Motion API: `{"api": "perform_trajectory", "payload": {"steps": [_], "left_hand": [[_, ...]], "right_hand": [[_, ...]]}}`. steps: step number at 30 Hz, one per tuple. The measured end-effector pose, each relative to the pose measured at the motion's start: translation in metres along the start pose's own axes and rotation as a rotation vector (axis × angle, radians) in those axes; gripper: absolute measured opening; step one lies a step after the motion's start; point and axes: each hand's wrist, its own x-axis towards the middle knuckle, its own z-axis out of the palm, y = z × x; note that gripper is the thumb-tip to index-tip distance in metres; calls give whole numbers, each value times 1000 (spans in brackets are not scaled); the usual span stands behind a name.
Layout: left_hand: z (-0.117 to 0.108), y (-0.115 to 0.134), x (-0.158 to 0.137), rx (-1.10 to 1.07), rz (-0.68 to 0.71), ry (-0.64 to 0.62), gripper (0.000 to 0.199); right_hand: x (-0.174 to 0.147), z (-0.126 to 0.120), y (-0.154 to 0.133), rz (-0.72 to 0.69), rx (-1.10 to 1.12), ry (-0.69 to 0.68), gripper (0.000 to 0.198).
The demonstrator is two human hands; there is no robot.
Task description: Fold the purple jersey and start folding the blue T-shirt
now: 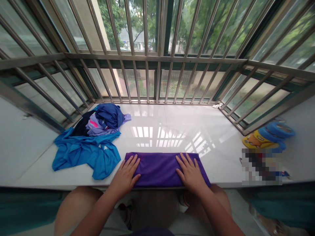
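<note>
A purple cloth [157,168], folded into a long flat rectangle, lies along the front edge of the white ledge. My left hand [128,173] rests flat on its left end, fingers spread. On the right end my right hand [190,170] lies palm down, its fingers also apart. Neither hand grips the fabric. To the left is a loose heap of clothes: a bright blue shirt [86,154] in front, with a lavender garment [98,126] and a crumpled dark blue garment [109,116] behind it.
A yellow and blue bottle [265,136] stands at the right end of the ledge [157,118], with a blurred-out item in front of it. Metal window bars [157,59] enclose the back and sides. A small white scrap [217,106] sits in the back right corner.
</note>
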Motion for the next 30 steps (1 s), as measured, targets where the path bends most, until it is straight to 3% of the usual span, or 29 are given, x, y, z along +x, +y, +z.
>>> {"api": "perform_trajectory", "payload": {"steps": [7, 11, 13, 15, 17, 19, 22, 26, 30], "left_hand": [[7, -21, 55, -70, -110, -18, 65], [1, -23, 63, -126, -216, 111, 56], [-2, -22, 52, -133, -338, 222, 48], [-4, -19, 35, -141, -439, 295, 39], [-6, -16, 19, -169, -466, 315, 31], [-9, -11, 8, -208, -444, 321, 24], [-16, -5, 2, -270, -387, 362, 17], [-26, -1, 0, -334, -328, 436, 15], [-27, -2, -1, -333, -229, 308, 16]], "right_hand": [[76, -23, 20, -40, 21, -86, 62], [100, -35, 28, -76, 12, -72, 61], [96, -41, 32, -21, -11, 21, 59], [79, -45, 35, 136, -34, 175, 54], [54, -45, 34, 339, -71, 288, 52], [29, -41, 30, 481, -118, 299, 53], [6, -33, 25, 537, -129, 244, 47], [5, -35, 30, 551, -45, 214, 37], [10, -45, 36, 609, -79, 281, 39]]}}
